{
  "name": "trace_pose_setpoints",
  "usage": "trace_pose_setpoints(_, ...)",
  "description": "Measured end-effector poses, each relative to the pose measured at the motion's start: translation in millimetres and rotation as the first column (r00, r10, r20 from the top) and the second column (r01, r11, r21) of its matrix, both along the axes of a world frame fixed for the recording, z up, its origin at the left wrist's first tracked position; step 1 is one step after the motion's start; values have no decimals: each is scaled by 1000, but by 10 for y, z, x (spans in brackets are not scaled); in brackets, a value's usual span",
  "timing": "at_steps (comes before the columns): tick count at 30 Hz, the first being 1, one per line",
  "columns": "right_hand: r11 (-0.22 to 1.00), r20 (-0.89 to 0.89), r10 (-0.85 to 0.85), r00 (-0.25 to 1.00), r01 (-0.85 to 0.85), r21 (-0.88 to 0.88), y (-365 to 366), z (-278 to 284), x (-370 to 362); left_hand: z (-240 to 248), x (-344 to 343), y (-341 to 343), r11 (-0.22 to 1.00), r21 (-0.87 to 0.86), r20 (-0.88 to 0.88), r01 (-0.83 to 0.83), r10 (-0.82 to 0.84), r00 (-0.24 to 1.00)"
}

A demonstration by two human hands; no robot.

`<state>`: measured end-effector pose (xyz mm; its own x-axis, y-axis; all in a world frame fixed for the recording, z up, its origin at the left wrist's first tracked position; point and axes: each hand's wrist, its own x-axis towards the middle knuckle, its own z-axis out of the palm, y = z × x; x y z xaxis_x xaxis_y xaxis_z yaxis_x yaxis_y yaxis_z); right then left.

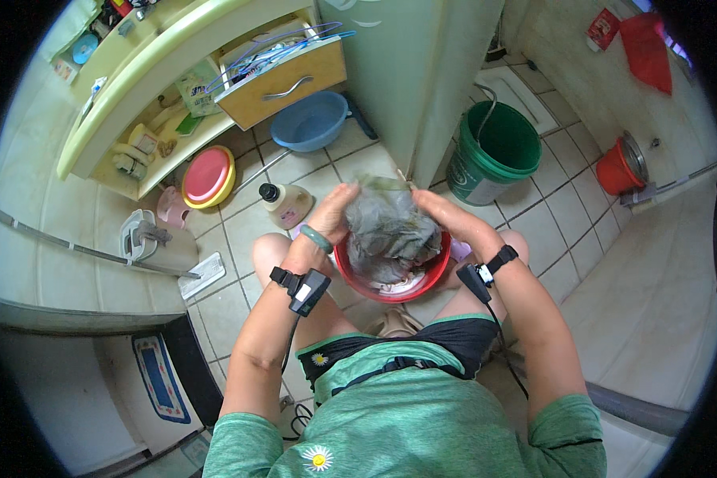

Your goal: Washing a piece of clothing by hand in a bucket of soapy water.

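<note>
1. Nearest: our green shirt (406, 422).
2. Red basin (396, 298): grey cloth (390, 231) bunched inside, rising over far rim; prob. soft, limp, heavy if wet, maybe slick.
3. Our L hand (333, 213) & R hand (454, 219): pinched on cloth's far L/R edges, best hold.
4. Beyond: blue tub (304, 127).

Pale, tiled washroom

Off-white square tiles with dark grout cover the floor (589, 253). A curved cream-yellow vanity (155, 72) at upper left has open shelving and a wood-fronted drawer (279, 80), pulled out. A pale green partition (374, 80) stands beside it; the right wall (653, 279) is smooth, off-white.
</note>
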<state>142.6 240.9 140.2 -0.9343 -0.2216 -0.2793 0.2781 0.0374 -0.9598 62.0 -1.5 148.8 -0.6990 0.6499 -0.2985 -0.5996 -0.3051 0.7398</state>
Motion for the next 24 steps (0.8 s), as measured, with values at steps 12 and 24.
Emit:
trace_pose_setpoints(12,881,-449,-168,878,338,332,-543,-29,7,-367,281,166,956,263,298,-131,49,953)
trace_pose_setpoints(24,736,-690,133,712,395,550,-943,148,144,-791,323,475,849,-472,304,-237,410,860)
